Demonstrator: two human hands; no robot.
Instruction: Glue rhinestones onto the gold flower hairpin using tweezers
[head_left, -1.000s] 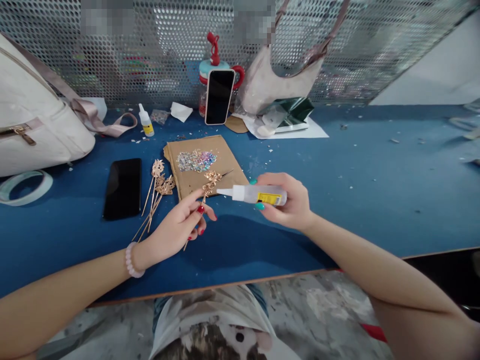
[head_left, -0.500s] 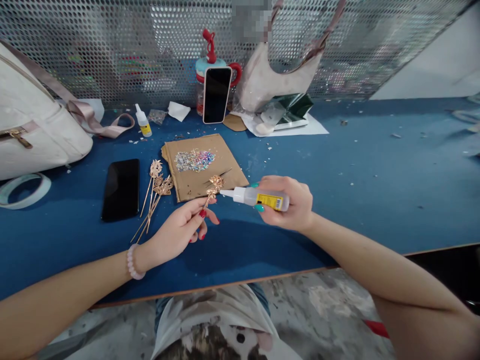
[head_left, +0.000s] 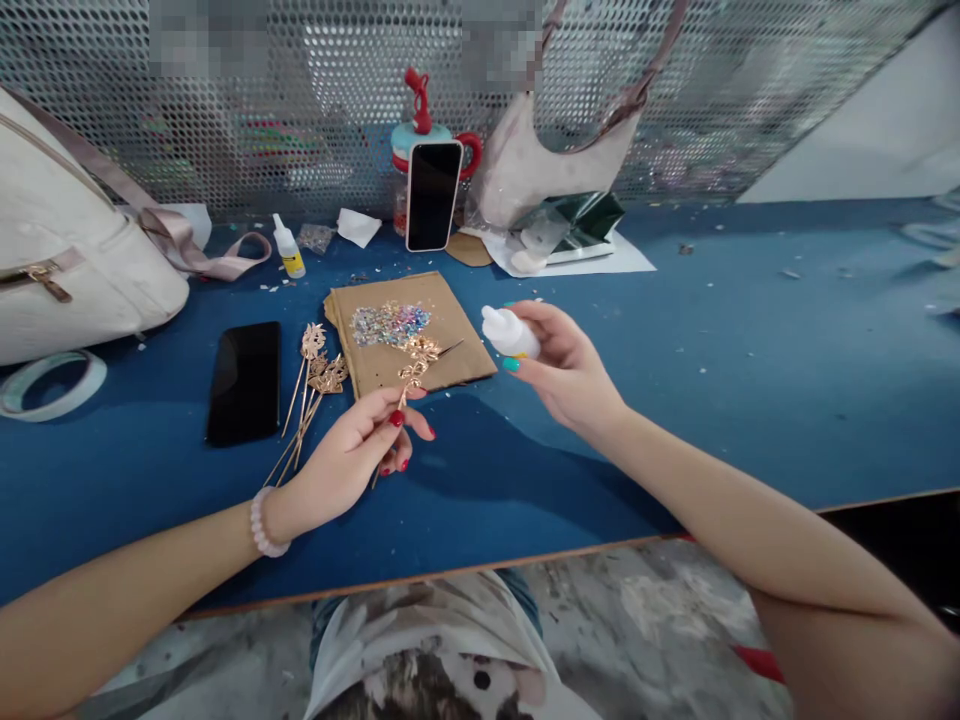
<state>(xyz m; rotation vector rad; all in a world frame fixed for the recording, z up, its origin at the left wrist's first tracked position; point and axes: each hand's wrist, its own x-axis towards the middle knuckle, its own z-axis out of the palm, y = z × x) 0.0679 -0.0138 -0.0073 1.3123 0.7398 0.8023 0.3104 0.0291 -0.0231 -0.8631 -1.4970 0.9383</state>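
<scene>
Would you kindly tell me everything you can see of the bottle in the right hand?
The bottle looks like white plastic, with a narrow nozzle and a sliver of yellow label. It is tilted, nozzle foreshortened and aimed leftward. The right hand grips it, hiding much of its body, just right of the cardboard in view.

The gold-coloured hairpin has an openwork, flower-like head on a thin stem; it slants up and away in the left hand, its head over the near part of the cardboard. The white-capped bottle, a sliver of yellow label showing, lies tilted in the right hand, nozzle foreshortened, apart from the hairpin.
</scene>
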